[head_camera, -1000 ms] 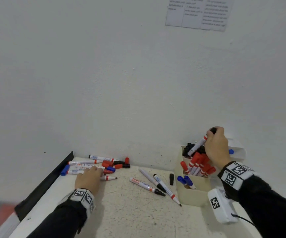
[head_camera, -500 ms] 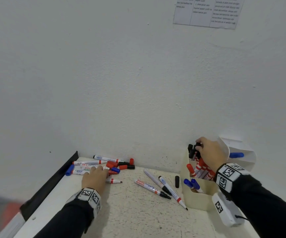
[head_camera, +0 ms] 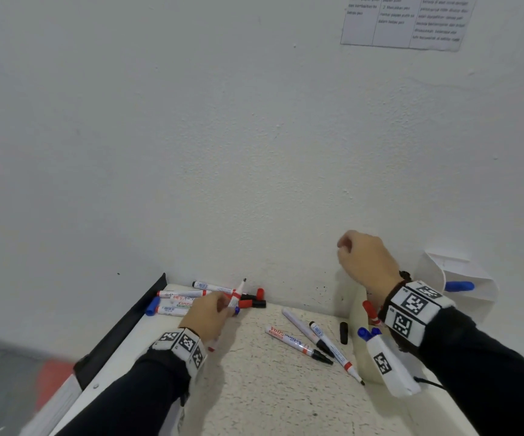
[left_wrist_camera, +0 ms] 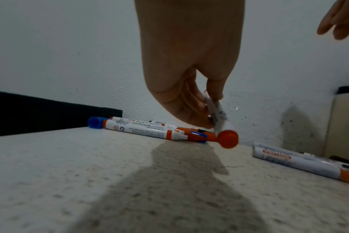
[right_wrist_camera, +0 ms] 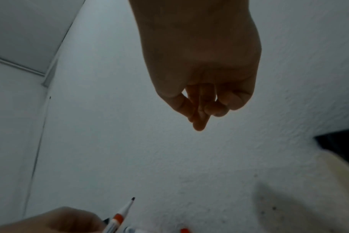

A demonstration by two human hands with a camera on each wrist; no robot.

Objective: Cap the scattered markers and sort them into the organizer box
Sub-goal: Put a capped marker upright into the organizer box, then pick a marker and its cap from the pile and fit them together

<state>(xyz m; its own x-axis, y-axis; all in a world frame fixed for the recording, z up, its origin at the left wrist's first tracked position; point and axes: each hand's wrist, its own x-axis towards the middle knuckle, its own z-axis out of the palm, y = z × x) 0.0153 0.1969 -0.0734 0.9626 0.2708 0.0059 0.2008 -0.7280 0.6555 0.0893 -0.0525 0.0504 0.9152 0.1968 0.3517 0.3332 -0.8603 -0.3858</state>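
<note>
My left hand [head_camera: 213,309] pinches an uncapped red-banded white marker [head_camera: 236,296] just above the table, nib pointing up toward the wall. In the left wrist view its round red end [left_wrist_camera: 227,139] faces the camera below the left hand [left_wrist_camera: 210,110]. Several markers and loose caps lie in a pile [head_camera: 180,303] by the wall behind that hand. My right hand [head_camera: 359,259] hangs above the cream organizer box [head_camera: 357,316], fingers loosely bunched and holding nothing [right_wrist_camera: 201,110]. Red markers [head_camera: 369,309] and blue markers [head_camera: 366,332] stand in the box, which my wrist mostly hides.
Three markers [head_camera: 304,339] lie mid-table, with a loose black cap [head_camera: 344,332] beside the box. A black ledge [head_camera: 122,328] borders the table's left edge. A folded white paper holder [head_camera: 462,272] with a blue marker [head_camera: 458,286] sits at the right by the wall.
My right hand lowered its marker into the box, let go and rose empty. My left hand picked a red marker from the pile and tilted it nib-up.
</note>
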